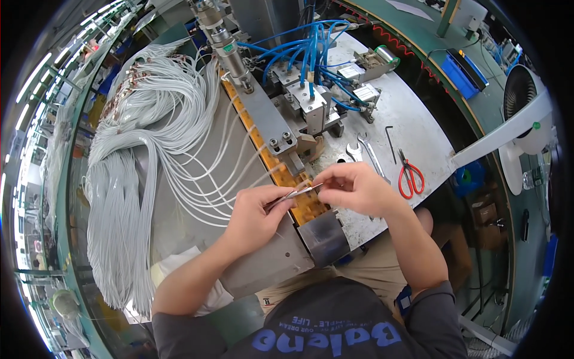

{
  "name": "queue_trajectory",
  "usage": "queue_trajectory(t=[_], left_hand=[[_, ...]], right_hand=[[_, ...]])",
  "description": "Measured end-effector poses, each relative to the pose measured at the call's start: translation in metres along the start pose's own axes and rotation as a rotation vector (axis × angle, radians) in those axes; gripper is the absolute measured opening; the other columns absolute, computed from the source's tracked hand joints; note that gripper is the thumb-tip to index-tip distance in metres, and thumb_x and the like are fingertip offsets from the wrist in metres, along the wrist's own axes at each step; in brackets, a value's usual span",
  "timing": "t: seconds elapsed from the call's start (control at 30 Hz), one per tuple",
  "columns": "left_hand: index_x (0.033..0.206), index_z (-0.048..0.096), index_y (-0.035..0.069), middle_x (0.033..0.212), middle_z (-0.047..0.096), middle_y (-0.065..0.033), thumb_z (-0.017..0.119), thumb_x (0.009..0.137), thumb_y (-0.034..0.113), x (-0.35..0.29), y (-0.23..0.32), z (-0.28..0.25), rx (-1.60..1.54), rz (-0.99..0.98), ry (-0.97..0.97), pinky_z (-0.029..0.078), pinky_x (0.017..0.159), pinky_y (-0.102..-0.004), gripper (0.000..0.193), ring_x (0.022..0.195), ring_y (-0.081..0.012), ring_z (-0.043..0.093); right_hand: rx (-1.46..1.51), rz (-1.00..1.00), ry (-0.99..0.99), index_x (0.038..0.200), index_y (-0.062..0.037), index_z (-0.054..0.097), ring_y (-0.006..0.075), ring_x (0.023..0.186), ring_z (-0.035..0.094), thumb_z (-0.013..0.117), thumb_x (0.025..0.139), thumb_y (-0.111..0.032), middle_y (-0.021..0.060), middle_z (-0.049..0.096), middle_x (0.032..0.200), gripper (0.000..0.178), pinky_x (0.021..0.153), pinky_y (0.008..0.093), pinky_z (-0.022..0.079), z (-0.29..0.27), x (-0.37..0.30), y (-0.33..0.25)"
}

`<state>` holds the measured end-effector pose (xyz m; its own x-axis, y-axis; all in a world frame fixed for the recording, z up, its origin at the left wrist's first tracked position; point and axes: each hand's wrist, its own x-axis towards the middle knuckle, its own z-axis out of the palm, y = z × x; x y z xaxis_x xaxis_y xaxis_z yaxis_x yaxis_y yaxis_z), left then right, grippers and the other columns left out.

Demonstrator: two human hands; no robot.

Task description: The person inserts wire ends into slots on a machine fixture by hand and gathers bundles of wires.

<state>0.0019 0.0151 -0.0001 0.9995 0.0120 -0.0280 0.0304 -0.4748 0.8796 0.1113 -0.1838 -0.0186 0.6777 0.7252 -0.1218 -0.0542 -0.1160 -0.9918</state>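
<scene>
My left hand [254, 215] is closed in a pinch around a slim silvery tool [280, 201] that looks like tweezers, its tip pointing right. My right hand [354, 186] meets it from the other side, thumb and fingertips pinched at a thin reddish wire end [317, 186]. Both hands hover over the near part of a long yellow fixture strip [308, 206]. Several white cables [200, 173] run from the left to this strip. Fingers hide exactly how the tool and wire end meet.
A big bundle of white cables [119, 221] covers the table's left. Beyond the strip stands a metal press with a cylinder [230, 57] and blue air hoses [311, 54]. Wrenches [372, 152], a hex key [390, 143] and red-handled cutters [411, 178] lie right; a fan [523, 107] stands farther right.
</scene>
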Motion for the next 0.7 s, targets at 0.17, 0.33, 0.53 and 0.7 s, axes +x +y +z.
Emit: queue_trajectory(t=[0.17, 0.33, 0.53, 0.7], left_hand=[[0.096, 0.066, -0.002, 0.079, 0.063, -0.0031, 0.061, 0.084, 0.000, 0.005, 0.003, 0.000, -0.213, 0.040, 0.101, 0.040, 0.059, -0.0195, 0.013, 0.066, -0.0056, 0.051], [0.095, 0.066, -0.003, 0.077, 0.063, -0.0021, 0.059, 0.086, 0.002, 0.005, 0.027, -0.005, 0.037, 0.038, 0.095, 0.040, 0.059, -0.0188, 0.012, 0.066, -0.0038, 0.049], [0.094, 0.065, -0.003, 0.069, 0.060, -0.0004, 0.058, 0.089, 0.007, 0.000, 0.014, -0.001, -0.126, -0.061, -0.116, 0.037, 0.055, -0.0196, 0.013, 0.062, -0.0021, 0.046], [0.093, 0.065, -0.002, 0.064, 0.058, 0.0003, 0.059, 0.089, 0.010, -0.001, 0.019, -0.004, -0.074, -0.128, -0.197, 0.037, 0.053, -0.0204, 0.014, 0.060, -0.0017, 0.045]], right_hand=[[0.010, -0.012, -0.044, 0.089, 0.0006, 0.063, 0.0045, 0.061, 0.053, 0.063, 0.084, -0.005, 0.0009, 0.060, 0.072, 0.007, 0.056, 0.0205, 0.043, 0.010, -0.002, -0.006], [0.066, 0.014, -0.079, 0.091, 0.0016, 0.063, 0.0050, 0.062, 0.055, 0.064, 0.084, -0.005, 0.0022, 0.062, 0.074, 0.010, 0.057, 0.0200, 0.044, 0.012, -0.009, -0.016], [0.101, 0.005, -0.185, 0.092, 0.0033, 0.063, 0.0046, 0.068, 0.054, 0.065, 0.084, -0.007, 0.0027, 0.063, 0.076, 0.013, 0.060, 0.0204, 0.044, 0.008, -0.010, -0.017], [0.016, 0.005, -0.168, 0.089, 0.0028, 0.062, 0.0056, 0.063, 0.055, 0.062, 0.085, -0.006, 0.0026, 0.062, 0.074, 0.010, 0.056, 0.0205, 0.044, 0.011, -0.007, -0.013]])
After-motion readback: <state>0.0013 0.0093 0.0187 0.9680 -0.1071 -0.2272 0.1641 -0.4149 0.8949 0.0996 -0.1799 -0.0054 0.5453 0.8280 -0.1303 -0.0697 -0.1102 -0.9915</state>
